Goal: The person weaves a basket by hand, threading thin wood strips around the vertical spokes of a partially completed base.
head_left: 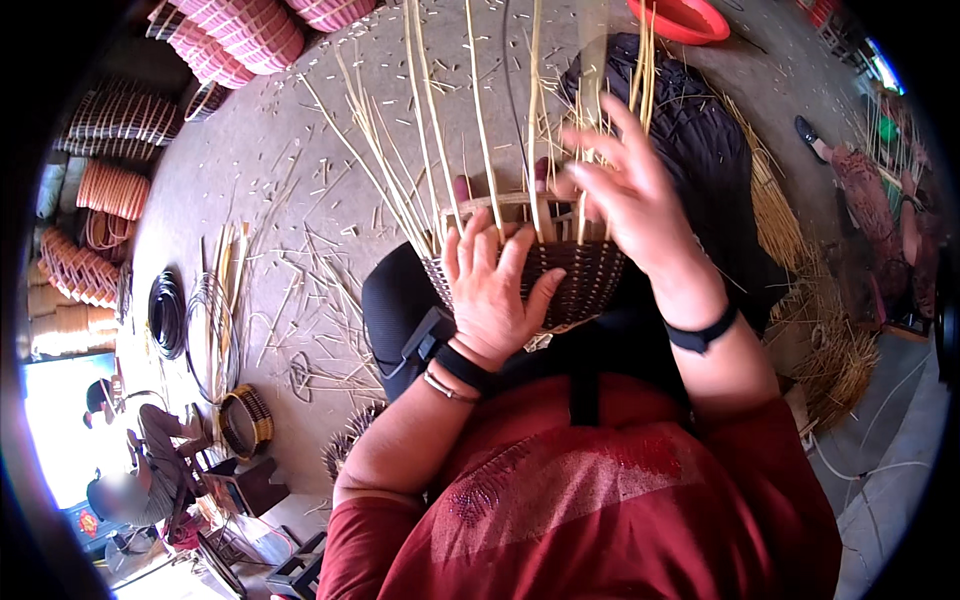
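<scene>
A half-woven basket [585, 285] with a dark brown wall sits on my lap, its tall pale stakes [480, 110] standing up from the rim. My left hand [495, 285] lies against the near wall, fingers bent over the rim between stakes and thumb stretched along the outside. Raised at the basket's right side, my right hand [640, 200] is slightly blurred; its fingers are apart among the right-hand stakes, and I see nothing gripped in them. A thin dark strand [508, 90] runs upward from the far rim. A faint, smeared pale band [592, 50] shows above my right hand.
Cane scraps [300, 270] litter the floor. Pink baskets [240, 35] stand far left, with coiled dark strands [166, 312] at left. A red basin [685, 20], black cloth [700, 150] and straw bundle [765, 190] lie right. People sit left [150, 480] and far right [880, 200].
</scene>
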The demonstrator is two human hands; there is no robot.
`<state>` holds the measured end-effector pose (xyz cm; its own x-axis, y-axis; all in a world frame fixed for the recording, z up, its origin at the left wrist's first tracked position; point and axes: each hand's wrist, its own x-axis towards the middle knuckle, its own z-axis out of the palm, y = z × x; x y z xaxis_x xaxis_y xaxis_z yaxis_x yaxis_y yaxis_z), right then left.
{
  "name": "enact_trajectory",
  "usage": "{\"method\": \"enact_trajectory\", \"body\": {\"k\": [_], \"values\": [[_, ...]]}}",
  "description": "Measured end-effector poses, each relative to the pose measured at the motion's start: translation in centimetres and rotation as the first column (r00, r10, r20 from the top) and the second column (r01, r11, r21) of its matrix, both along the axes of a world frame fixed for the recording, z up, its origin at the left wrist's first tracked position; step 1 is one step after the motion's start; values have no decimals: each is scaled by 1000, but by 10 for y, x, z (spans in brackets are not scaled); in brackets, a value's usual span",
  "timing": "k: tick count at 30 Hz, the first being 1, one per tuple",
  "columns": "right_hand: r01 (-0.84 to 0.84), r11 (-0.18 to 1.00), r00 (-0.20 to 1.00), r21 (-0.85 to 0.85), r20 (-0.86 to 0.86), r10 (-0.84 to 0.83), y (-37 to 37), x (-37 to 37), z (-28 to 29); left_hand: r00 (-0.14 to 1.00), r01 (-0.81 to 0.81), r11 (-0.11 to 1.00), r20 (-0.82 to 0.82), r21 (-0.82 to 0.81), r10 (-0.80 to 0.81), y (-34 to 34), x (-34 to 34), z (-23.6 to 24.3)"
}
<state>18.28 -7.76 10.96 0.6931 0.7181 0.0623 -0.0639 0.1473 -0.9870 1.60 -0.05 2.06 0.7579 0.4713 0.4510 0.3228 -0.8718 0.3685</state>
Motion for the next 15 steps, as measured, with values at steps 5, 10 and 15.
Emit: {"method": "enact_trajectory", "body": {"k": [5,10,15], "values": [[-89,996,972,-32,-222,80,-72,16,-39,1000,10,1000,18,-13,-9,9,17,13],[-61,998,747,-35,662,69,14,39,-55,1000,4,999,14,32,-4,1,14,4],[-21,739,779,-673,452,434,77,42,-7,999,-43,999,-4,27,43,9,10,0]]}}
